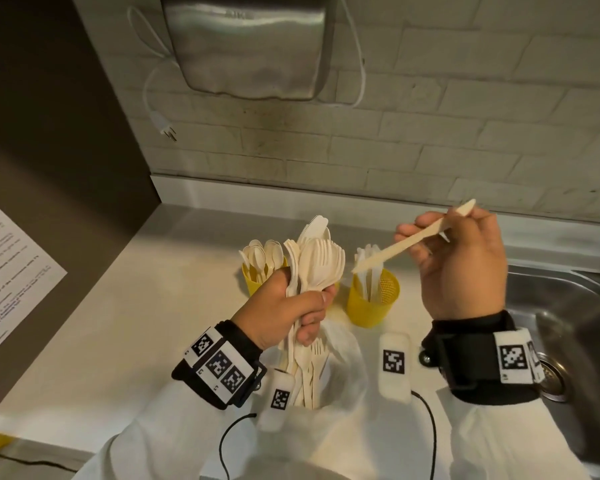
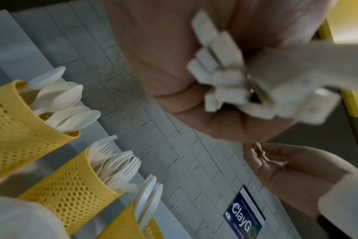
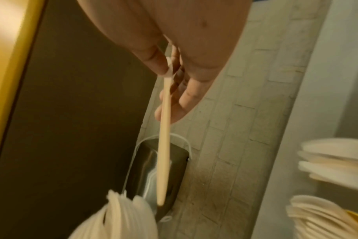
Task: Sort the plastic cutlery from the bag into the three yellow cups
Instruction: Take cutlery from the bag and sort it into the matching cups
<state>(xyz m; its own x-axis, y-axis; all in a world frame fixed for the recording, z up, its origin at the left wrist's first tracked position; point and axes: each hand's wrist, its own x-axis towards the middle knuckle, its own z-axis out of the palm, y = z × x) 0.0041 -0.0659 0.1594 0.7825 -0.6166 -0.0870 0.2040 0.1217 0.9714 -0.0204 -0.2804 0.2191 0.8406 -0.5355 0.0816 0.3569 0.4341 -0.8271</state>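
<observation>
My left hand (image 1: 291, 306) grips a thick bundle of cream plastic cutlery (image 1: 314, 258) upright above the open white bag (image 1: 343, 355), which holds more pieces. The bundle's handle ends (image 2: 225, 77) stick out of my fist. My right hand (image 1: 465, 258) pinches a single knife (image 1: 413, 240), blade up, its handle end over the right yellow cup (image 1: 373, 299). The left wrist view shows all three perforated cups: spoons (image 2: 20, 129), forks (image 2: 71, 186) and knives (image 2: 129, 223). In the head view the bundle hides the middle cup.
A steel sink (image 1: 568, 306) with its drain (image 1: 551, 379) lies right of the cups. A metal dispenser (image 1: 250, 46) hangs on the brick wall, with a loose plug (image 1: 167, 131) dangling beside it. A printed sheet (image 1: 7, 271) is stuck to the dark panel at left.
</observation>
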